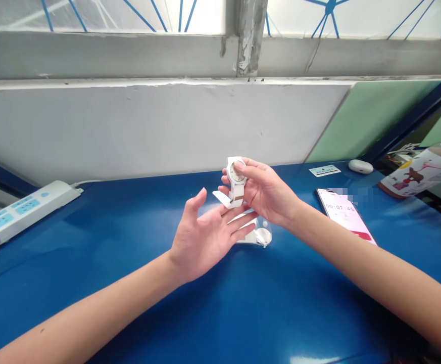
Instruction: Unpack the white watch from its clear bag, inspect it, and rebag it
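A white wristwatch (237,194) with a round face is pinched between the thumb and fingers of my right hand (269,192), its thumb lying over the dial. One end of the white strap sticks out to the left. Just below, my left hand (208,237) is palm up with fingers stretched out and thumb apart. Its fingertips are close under the strap; whether they touch it I cannot tell. Behind those fingers, on the blue table, lies a clear plastic package (263,235) with something white inside, partly hidden.
A phone (345,215) showing a running timer lies to the right on the blue table (129,212). Beyond it are a card (325,171), a white earbud case (360,167) and a bottle (421,169). A white power strip (27,215) sits at the left.
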Available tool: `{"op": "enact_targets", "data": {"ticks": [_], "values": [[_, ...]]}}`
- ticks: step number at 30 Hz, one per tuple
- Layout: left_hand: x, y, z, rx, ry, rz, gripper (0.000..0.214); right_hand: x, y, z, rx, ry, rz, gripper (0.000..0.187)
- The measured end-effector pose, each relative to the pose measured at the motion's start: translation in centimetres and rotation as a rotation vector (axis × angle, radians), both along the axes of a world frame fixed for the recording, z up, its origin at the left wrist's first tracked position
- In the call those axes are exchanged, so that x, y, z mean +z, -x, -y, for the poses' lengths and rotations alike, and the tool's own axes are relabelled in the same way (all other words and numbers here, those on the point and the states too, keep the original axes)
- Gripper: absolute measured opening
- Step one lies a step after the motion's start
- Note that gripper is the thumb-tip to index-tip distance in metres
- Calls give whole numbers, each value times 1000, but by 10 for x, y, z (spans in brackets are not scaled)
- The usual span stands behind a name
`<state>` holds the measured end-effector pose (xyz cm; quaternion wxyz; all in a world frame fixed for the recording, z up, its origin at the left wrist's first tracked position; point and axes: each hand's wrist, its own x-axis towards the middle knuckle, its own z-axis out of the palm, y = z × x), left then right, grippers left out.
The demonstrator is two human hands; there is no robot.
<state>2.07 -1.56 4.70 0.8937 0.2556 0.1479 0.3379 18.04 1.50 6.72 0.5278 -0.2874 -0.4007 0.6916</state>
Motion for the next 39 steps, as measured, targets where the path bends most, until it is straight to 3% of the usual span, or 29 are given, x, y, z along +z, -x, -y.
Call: {"op": "enact_targets", "data": {"ticks": [3,5,10,13,19,22,25,30,39], "values": [[-2,0,0,26,-38,-25,66,0,1,2,23,-119,99,13],[-5,0,-1,60,-88,-42,49,0,0,2,21,-243,237,15],[-14,-2,-1,118,-226,-175,22,1,-7,-4,-93,-425,454,18],[-17,-2,4,80,-260,-279,23,-3,-11,-10,-23,-377,485,17],[-13,-2,12,-68,-286,-372,36,-10,-13,-13,267,-140,396,8],[-11,-3,12,-83,-244,-366,35,-12,-13,-13,381,-119,367,20],[-12,-4,9,-46,-229,-345,31,-13,-15,-14,398,-137,376,28],[-15,-3,7,-29,-245,-369,24,-12,-16,-15,412,-151,318,22],[-12,1,4,-220,-152,-184,41,-7,-19,-15,490,-149,329,19]]}}
